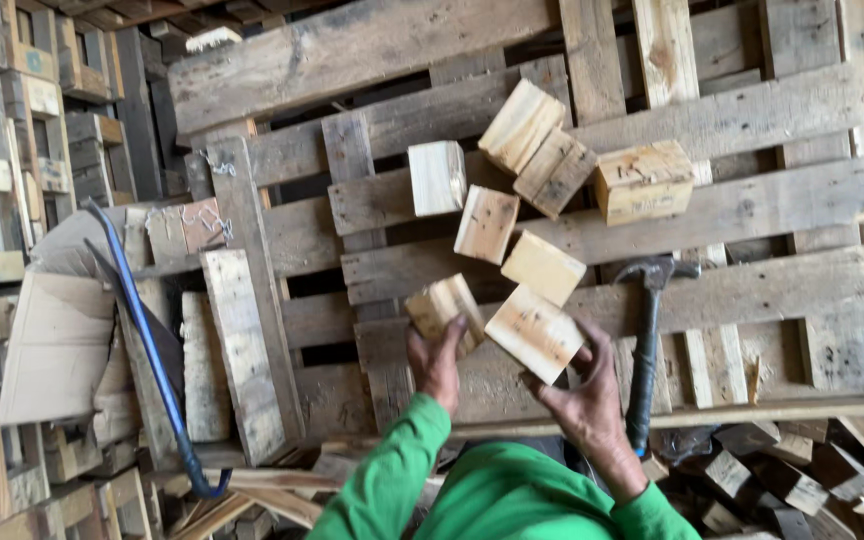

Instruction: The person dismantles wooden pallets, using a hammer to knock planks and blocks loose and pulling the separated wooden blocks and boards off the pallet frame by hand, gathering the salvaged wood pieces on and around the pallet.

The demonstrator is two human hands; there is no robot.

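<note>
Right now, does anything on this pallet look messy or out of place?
Yes. The wood blocks lie scattered at odd angles across the pallet instead of stacked. The left hand grips one block and the right hand another. A hammer lies beside them.

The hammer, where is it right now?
In the head view, the hammer lies on the pallet, just right of the right hand.

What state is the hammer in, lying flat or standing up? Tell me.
Lying flat. The hammer rests on the pallet boards beside the right hand, head away from the person.
</note>
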